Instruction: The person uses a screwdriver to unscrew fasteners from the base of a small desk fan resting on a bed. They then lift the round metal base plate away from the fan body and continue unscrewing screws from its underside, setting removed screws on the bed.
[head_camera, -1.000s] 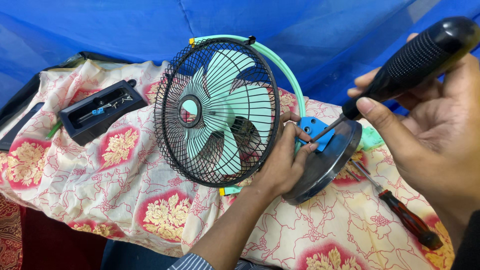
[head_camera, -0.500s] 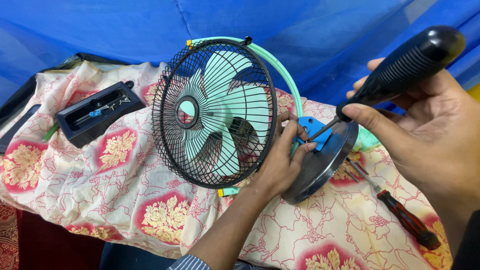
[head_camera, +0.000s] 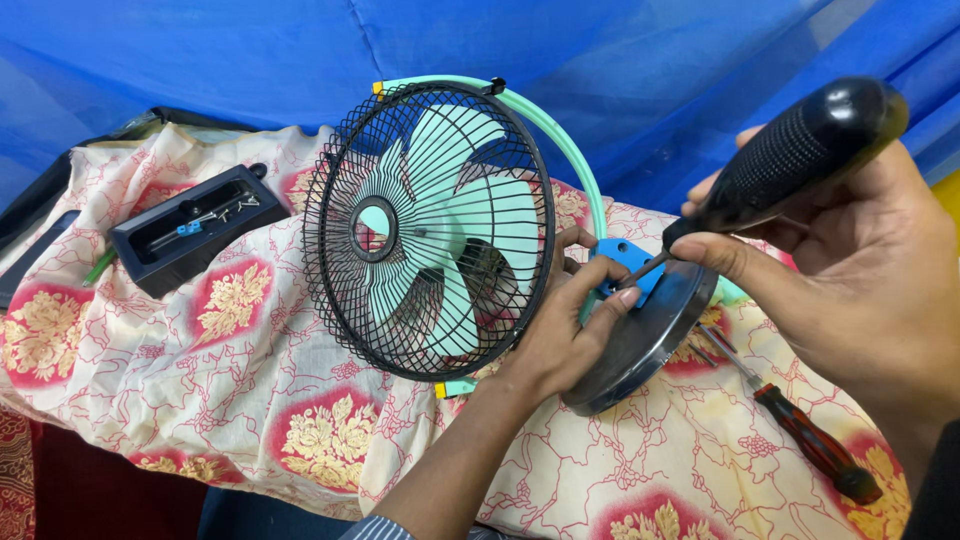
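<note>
A black tray (head_camera: 195, 232) lay far left on the surface (head_camera: 250, 400). The fan (head_camera: 440, 230) stood tilted, its base (head_camera: 640, 340) gripped by the left hand (head_camera: 565, 335). The right hand (head_camera: 850, 270) clenched a screwdriver (head_camera: 790, 160); its tip could slip onto nearby fingers (head_camera: 610, 305).
</note>
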